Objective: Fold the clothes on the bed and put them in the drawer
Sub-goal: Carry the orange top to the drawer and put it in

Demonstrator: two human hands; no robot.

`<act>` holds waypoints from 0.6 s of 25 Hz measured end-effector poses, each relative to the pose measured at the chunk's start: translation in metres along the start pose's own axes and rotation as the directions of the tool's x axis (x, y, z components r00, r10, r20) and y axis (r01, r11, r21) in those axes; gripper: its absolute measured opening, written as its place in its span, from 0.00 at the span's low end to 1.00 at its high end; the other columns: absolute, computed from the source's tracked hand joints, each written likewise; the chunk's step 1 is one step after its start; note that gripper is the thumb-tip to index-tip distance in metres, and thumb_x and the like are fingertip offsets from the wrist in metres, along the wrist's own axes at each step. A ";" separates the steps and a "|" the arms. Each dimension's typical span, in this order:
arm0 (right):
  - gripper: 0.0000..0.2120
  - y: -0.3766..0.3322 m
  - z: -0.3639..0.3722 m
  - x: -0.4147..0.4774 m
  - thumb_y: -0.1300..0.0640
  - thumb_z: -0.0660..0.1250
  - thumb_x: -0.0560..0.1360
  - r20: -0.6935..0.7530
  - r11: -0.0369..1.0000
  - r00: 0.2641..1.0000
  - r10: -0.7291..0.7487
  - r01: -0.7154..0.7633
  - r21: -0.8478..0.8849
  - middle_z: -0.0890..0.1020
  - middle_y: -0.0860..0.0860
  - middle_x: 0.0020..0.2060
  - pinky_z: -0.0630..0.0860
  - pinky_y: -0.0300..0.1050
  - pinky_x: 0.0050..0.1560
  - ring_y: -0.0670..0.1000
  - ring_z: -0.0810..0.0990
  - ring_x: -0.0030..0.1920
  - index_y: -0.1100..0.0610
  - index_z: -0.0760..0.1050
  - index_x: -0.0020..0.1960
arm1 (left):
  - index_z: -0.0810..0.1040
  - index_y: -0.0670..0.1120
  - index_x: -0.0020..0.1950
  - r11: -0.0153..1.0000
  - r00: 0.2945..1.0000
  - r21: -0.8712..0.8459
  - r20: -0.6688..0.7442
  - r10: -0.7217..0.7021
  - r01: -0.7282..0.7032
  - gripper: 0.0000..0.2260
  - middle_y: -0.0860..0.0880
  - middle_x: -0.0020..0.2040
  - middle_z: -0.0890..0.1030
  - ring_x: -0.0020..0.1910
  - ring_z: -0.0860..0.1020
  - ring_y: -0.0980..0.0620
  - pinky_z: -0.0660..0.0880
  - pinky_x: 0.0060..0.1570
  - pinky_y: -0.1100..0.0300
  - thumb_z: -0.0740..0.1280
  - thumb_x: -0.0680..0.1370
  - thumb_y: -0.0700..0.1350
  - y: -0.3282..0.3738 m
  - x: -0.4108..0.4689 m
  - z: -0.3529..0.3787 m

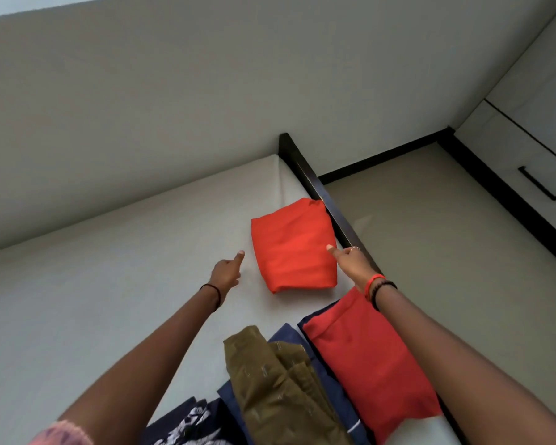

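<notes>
We're holding both arms out over the bed (126, 252), twd the folded orange-red garment (292, 248). It's lying flat on the white sheet near the far right corner, its right edge just beside the dark bed frame (318, 191).

Our left hand (227, 271) is hovering just left of it, not touching, thumb sticking out, released and gripping nothing. Black band (215, 293) on that wrist.

Our right hand (350, 261) is at the garment's right edge w/ the thumb tip touching the cloth. The fingers are mostly hidden behind the hand, so we can't tell if it's grasping or only resting. Ring (355, 248) on one finger, red and black bands (377, 284) on the wrist.

Nearer us, a second red folded piece (366, 358) is lying under our right forearm on top of navy cloth (289, 337). Beside it are a crumpled olive garment (270, 380) and a dark item w/ white print (190, 422). Far right, across the floor (430, 220), a white cabinet (507, 155) w/ a black handle (538, 183).
</notes>
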State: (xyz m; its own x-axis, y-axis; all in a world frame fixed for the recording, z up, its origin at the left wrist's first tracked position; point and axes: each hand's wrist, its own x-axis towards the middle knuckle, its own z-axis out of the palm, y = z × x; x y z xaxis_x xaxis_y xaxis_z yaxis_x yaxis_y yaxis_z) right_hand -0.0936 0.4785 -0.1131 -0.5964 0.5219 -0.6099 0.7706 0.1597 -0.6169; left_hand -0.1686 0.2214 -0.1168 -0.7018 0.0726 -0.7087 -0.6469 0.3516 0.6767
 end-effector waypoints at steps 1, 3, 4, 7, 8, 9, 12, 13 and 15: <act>0.20 0.000 0.006 0.011 0.42 0.67 0.74 0.026 0.999 0.999 0.038 -0.039 0.011 0.72 0.53 0.45 0.67 0.44 0.47 0.52 0.71 0.45 0.58 0.67 0.52 | 0.68 0.46 0.38 1.000 1.000 -0.024 0.018 -0.013 0.014 0.16 0.46 0.37 0.71 0.37 0.70 0.50 0.69 0.41 0.58 0.62 0.79 0.57 -0.002 0.007 0.008; 0.26 0.002 0.015 0.031 0.38 0.69 0.71 0.057 0.992 0.996 0.065 -0.071 0.104 0.74 0.52 0.44 0.70 0.43 0.43 0.50 0.72 0.40 0.58 0.66 0.52 | 0.65 0.48 0.35 0.997 1.000 -0.075 0.029 -0.008 0.010 0.18 0.49 0.33 0.68 0.33 0.65 0.51 0.65 0.37 0.60 0.64 0.77 0.57 -0.007 0.021 0.021; 0.30 0.004 0.017 0.038 0.36 0.70 0.68 0.068 0.982 0.995 0.071 -0.082 0.170 0.76 0.52 0.47 0.72 0.44 0.44 0.49 0.74 0.40 0.58 0.68 0.54 | 0.65 0.48 0.35 0.995 0.999 -0.100 0.034 0.003 0.000 0.18 0.49 0.33 0.69 0.34 0.66 0.52 0.65 0.38 0.60 0.65 0.76 0.58 -0.009 0.027 0.026; 0.40 0.006 0.019 0.051 0.33 0.73 0.61 0.097 0.949 0.993 0.070 -0.096 0.299 0.80 0.52 0.54 0.77 0.49 0.55 0.52 0.80 0.52 0.61 0.73 0.59 | 0.68 0.50 0.38 0.986 0.993 -0.166 0.115 0.020 -0.001 0.21 0.51 0.40 0.72 0.43 0.71 0.50 0.68 0.45 0.59 0.71 0.67 0.66 -0.003 0.035 0.041; 0.42 0.004 0.018 0.050 0.32 0.74 0.57 0.119 0.943 0.990 0.073 -0.107 0.314 0.81 0.52 0.54 0.77 0.52 0.58 0.53 0.80 0.53 0.59 0.74 0.60 | 0.69 0.51 0.39 0.983 0.989 -0.184 0.145 0.029 -0.002 0.21 0.52 0.41 0.71 0.45 0.70 0.50 0.67 0.46 0.58 0.71 0.66 0.66 0.000 0.035 0.046; 0.44 0.002 0.018 0.050 0.32 0.76 0.54 0.151 0.938 0.986 0.070 -0.116 0.326 0.81 0.52 0.54 0.77 0.53 0.59 0.52 0.81 0.53 0.58 0.74 0.60 | 0.72 0.49 0.44 0.980 0.986 -0.198 0.162 0.030 0.003 0.19 0.52 0.42 0.73 0.46 0.72 0.50 0.68 0.47 0.57 0.71 0.69 0.63 0.004 0.036 0.051; 0.49 0.000 0.021 0.043 0.34 0.79 0.51 0.286 0.900 0.958 0.033 -0.154 0.409 0.82 0.51 0.56 0.79 0.51 0.56 0.51 0.82 0.53 0.55 0.71 0.65 | 0.72 0.41 0.63 0.965 0.986 -0.256 0.165 -0.015 0.057 0.27 0.49 0.57 0.78 0.55 0.76 0.49 0.73 0.58 0.53 0.74 0.70 0.53 0.011 0.038 0.060; 0.43 -0.001 0.022 0.041 0.37 0.80 0.55 0.320 0.883 0.947 0.016 -0.163 0.439 0.82 0.50 0.55 0.80 0.49 0.53 0.51 0.82 0.52 0.54 0.72 0.65 | 0.71 0.40 0.66 0.959 0.981 -0.273 0.190 -0.029 0.081 0.31 0.47 0.61 0.78 0.58 0.77 0.48 0.73 0.61 0.51 0.76 0.69 0.52 0.014 0.037 0.059; 0.24 -0.004 0.024 0.029 0.47 0.77 0.66 0.345 0.856 0.938 -0.040 -0.146 0.496 0.83 0.50 0.51 0.80 0.46 0.46 0.49 0.82 0.49 0.52 0.75 0.58 | 0.70 0.41 0.69 0.951 0.971 -0.288 0.235 -0.044 0.113 0.32 0.45 0.64 0.77 0.59 0.77 0.46 0.73 0.63 0.49 0.76 0.69 0.50 0.018 0.032 0.054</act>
State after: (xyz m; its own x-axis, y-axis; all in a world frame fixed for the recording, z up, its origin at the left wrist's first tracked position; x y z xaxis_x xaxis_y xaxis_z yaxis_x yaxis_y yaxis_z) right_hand -0.1197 0.4733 -0.1398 -0.6673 0.1939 -0.7191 0.6357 -0.3548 -0.6856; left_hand -0.1864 0.2809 -0.1382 -0.5829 0.2747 -0.7647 -0.7802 0.0740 0.6212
